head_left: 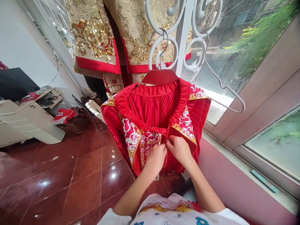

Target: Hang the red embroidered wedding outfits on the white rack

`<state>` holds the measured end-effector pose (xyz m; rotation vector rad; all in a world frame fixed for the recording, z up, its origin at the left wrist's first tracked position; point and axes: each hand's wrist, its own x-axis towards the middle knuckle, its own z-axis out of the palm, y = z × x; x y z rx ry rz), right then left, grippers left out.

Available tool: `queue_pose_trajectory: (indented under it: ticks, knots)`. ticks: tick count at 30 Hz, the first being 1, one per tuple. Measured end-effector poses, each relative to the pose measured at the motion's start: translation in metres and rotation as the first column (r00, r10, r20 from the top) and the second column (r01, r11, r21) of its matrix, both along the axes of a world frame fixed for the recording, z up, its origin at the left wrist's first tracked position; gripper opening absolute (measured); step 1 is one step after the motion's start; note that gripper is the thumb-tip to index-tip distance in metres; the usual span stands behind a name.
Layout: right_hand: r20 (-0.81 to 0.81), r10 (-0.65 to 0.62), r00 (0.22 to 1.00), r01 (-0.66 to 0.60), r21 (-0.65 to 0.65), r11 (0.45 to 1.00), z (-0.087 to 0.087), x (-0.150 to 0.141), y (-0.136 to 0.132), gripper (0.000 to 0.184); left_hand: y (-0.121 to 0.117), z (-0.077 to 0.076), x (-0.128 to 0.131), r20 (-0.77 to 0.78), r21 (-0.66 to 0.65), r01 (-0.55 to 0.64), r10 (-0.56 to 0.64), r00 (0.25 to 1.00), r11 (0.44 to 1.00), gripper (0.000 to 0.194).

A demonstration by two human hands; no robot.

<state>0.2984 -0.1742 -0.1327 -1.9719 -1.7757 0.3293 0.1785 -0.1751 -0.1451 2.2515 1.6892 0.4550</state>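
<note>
A red pleated skirt (152,107) with silver and gold embroidered panels hangs by its waistband from a dark red hanger (160,77). The hanger's metal hook goes up to a white scrolled metal rack (181,34). At the front of the skirt, just below the waistband, my left hand (156,156) is closed on the red fabric. My right hand (179,149) pinches the cloth right beside it, the fingertips almost meeting. Whatever fastening may lie between my fingers is hidden.
Behind the skirt hangs a gold sequined garment (96,40) with red trim. An empty wire hanger (222,84) hangs at the right, near the glass door. On the left stand a cream desk (25,118) and a red box (65,115). A teal object (264,181) lies on the sill.
</note>
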Motion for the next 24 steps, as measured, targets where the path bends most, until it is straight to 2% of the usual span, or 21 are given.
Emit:
queue_pose_trajectory:
  ticks: [2, 3, 4, 5, 6, 7, 8, 9, 10, 11, 13, 15, 17, 19, 21, 22, 24]
  knots:
    - [0.000, 0.011, 1.000, -0.011, 0.065, 0.998, 0.015, 0.003, -0.008, 0.031, -0.007, 0.026, -0.017, 0.088, 0.177, -0.051, 0.036, 0.995, 0.983, 0.026]
    - [-0.013, -0.018, 1.000, 0.020, 0.141, 0.990, 0.023, 0.004, -0.008, 0.033, -0.007, 0.041, -0.027, 0.150, 0.307, -0.136, 0.093, 0.984, 0.942, 0.029]
    - [-0.035, -0.069, 0.997, 0.075, 0.244, 0.967, 0.032, 0.007, -0.005, 0.032, -0.004, 0.056, -0.037, 0.214, 0.436, -0.255, 0.176, 0.961, 0.863, 0.032]
    - [-0.061, -0.125, 0.990, 0.138, 0.366, 0.920, 0.041, 0.010, 0.002, 0.031, 0.002, 0.070, -0.046, 0.270, 0.536, -0.376, 0.268, 0.925, 0.756, 0.035]
    - [-0.082, -0.175, 0.981, 0.192, 0.498, 0.846, 0.050, 0.014, 0.012, 0.030, 0.009, 0.082, -0.054, 0.307, 0.588, -0.469, 0.354, 0.883, 0.660, 0.037]
    - [-0.093, -0.216, 0.972, 0.226, 0.620, 0.751, 0.059, 0.019, 0.025, 0.030, 0.018, 0.092, -0.060, 0.322, 0.605, -0.533, 0.430, 0.843, 0.592, 0.038]
    - [-0.085, -0.250, 0.964, 0.233, 0.721, 0.652, 0.069, 0.024, 0.039, 0.033, 0.028, 0.100, -0.064, 0.313, 0.597, -0.574, 0.496, 0.810, 0.561, 0.041]
    - [-0.047, -0.279, 0.959, 0.206, 0.790, 0.578, 0.078, 0.031, 0.055, 0.038, 0.037, 0.105, -0.067, 0.287, 0.574, -0.600, 0.549, 0.785, 0.557, 0.043]
    - [0.012, -0.289, 0.957, 0.153, 0.825, 0.543, 0.086, 0.039, 0.069, 0.043, 0.044, 0.109, -0.069, 0.253, 0.551, -0.614, 0.589, 0.768, 0.565, 0.044]
    - [0.081, -0.272, 0.959, 0.082, 0.837, 0.542, 0.093, 0.047, 0.083, 0.047, 0.050, 0.112, -0.071, 0.216, 0.534, -0.619, 0.615, 0.758, 0.576, 0.043]
    - [0.195, -0.178, 0.964, -0.060, 0.817, 0.573, 0.102, 0.062, 0.103, 0.047, 0.056, 0.117, -0.076, 0.157, 0.527, -0.600, 0.625, 0.765, 0.602, 0.040]
    - [0.243, -0.059, 0.968, -0.163, 0.791, 0.589, 0.106, 0.076, 0.113, 0.039, 0.057, 0.127, -0.085, 0.121, 0.532, -0.545, 0.579, 0.806, 0.648, 0.037]
    - [0.224, 0.050, 0.973, -0.211, 0.786, 0.581, 0.106, 0.084, 0.117, 0.033, 0.058, 0.146, -0.097, 0.131, 0.539, -0.486, 0.501, 0.855, 0.688, 0.036]
    - [0.146, 0.153, 0.977, -0.208, 0.789, 0.578, 0.107, 0.088, 0.118, 0.029, 0.066, 0.171, -0.106, 0.203, 0.557, -0.454, 0.416, 0.886, 0.695, 0.035]
    - [0.029, 0.220, 0.975, -0.155, 0.797, 0.584, 0.109, 0.086, 0.120, 0.039, 0.079, 0.199, -0.105, 0.292, 0.576, -0.439, 0.328, 0.898, 0.690, 0.035]
    - [-0.031, 0.236, 0.971, -0.118, 0.799, 0.589, 0.111, 0.083, 0.121, 0.045, 0.086, 0.212, -0.101, 0.319, 0.571, -0.428, 0.291, 0.902, 0.701, 0.034]
    - [-0.144, 0.246, 0.958, -0.028, 0.812, 0.583, 0.116, 0.077, 0.122, 0.051, 0.098, 0.230, -0.087, 0.300, 0.541, -0.364, 0.231, 0.926, 0.758, 0.033]
